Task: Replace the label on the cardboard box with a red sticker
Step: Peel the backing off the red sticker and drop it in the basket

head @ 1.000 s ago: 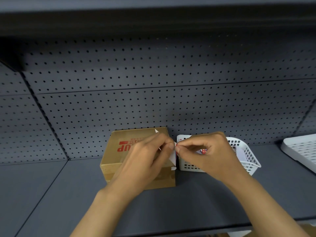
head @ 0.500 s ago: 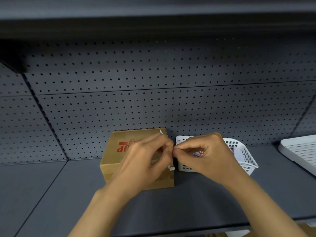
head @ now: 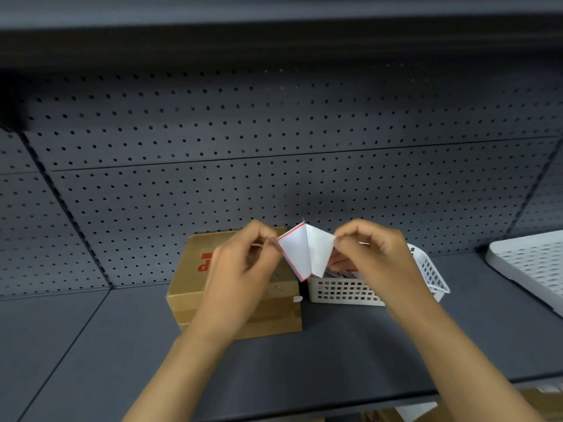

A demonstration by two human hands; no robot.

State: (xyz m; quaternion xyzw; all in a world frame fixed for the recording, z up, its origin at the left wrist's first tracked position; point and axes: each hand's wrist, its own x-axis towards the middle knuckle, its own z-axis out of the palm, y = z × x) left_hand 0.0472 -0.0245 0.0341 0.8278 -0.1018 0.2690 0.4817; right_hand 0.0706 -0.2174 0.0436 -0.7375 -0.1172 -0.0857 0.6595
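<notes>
- Cardboard box [head: 195, 287], brown with red print on top, sits on the dark grey shelf [head: 335, 354], below and partly behind the left hand [head: 243, 269].
- Left grip is pinched shut on the red-edged left flap of a white sticker sheet [head: 297, 251].
- White backing flap [head: 320, 249], joined to the sheet at a centre crease, is pinched closed in the right hand [head: 374, 254].
- White perforated plastic basket [head: 344, 292] stands just right of the box, under the right grip.
- White perforated tray [head: 530, 263] lies well apart to the right.

Your left hand [head: 243, 266] and right hand [head: 370, 254] now sit apart, and the sticker [head: 294, 254] and its white backing [head: 318, 251] open between them.
</notes>
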